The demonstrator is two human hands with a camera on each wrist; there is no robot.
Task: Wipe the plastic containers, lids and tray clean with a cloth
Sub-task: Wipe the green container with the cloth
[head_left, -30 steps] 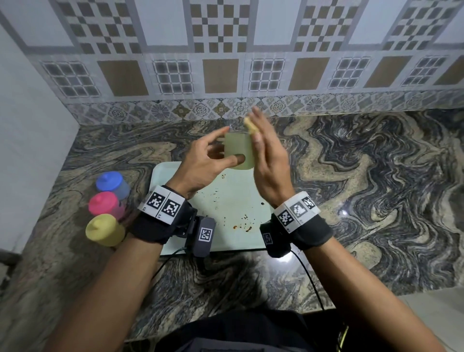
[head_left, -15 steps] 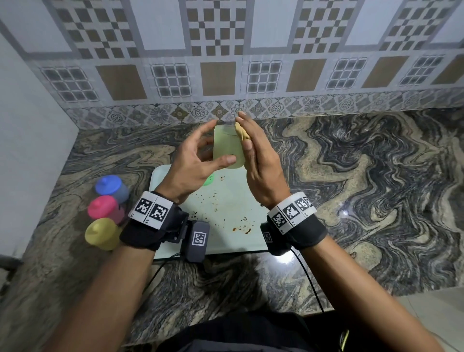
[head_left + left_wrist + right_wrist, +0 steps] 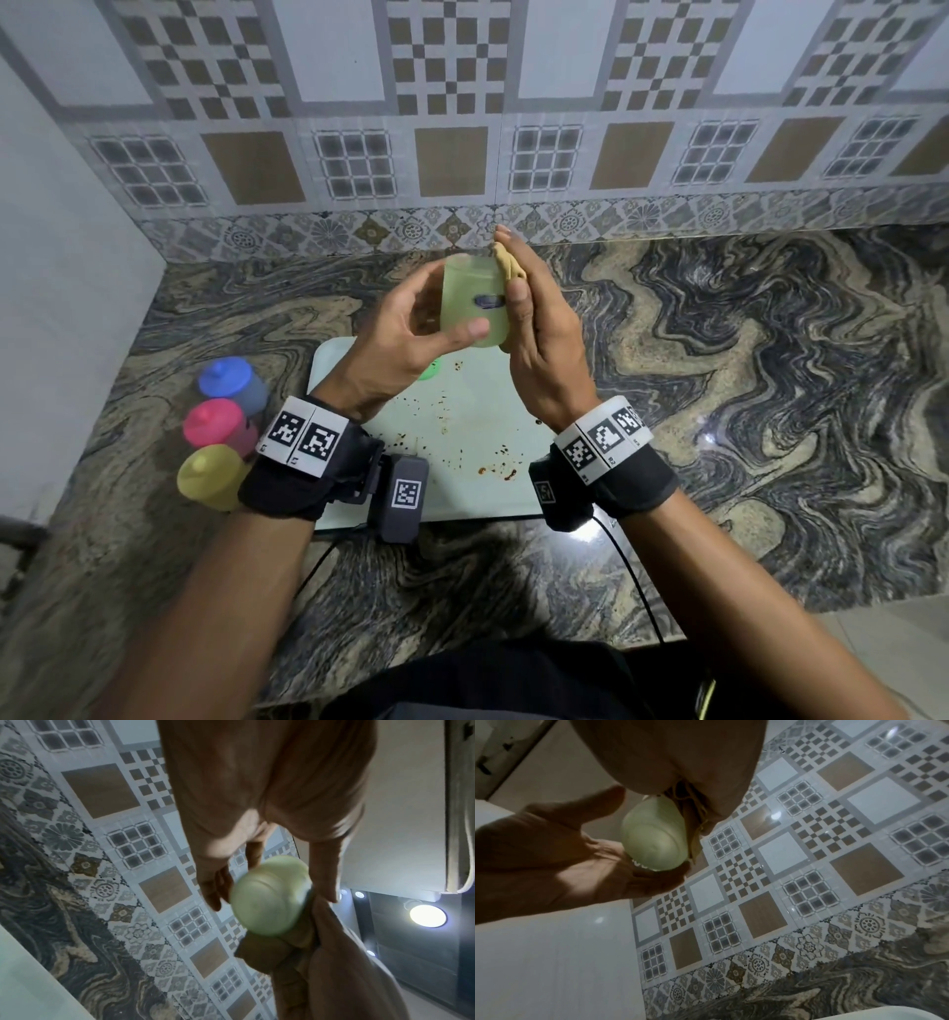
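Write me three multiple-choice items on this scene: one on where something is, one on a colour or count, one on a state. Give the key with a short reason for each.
1. Where do the three lidded containers stand?
A. On the counter, left of the tray
B. On the tray
C. Against the tiled wall, right of the tray

2. What colours are their lids?
A. Green, white, black
B. Blue, pink, yellow
C. Orange, purple, grey

3. What state is the tray in?
A. Wiped spotless
B. Flecked with brown specks
C. Covered by a cloth

Key:
1 A: the blue-lidded container, pink-lidded container and yellow-lidded container stand in a row on the counter, beside the tray's left edge.
2 B: those lids show in the head view.
3 B: specks dot the tray, while the left hand holds the pale green container above it and the right hand presses the cloth to it.
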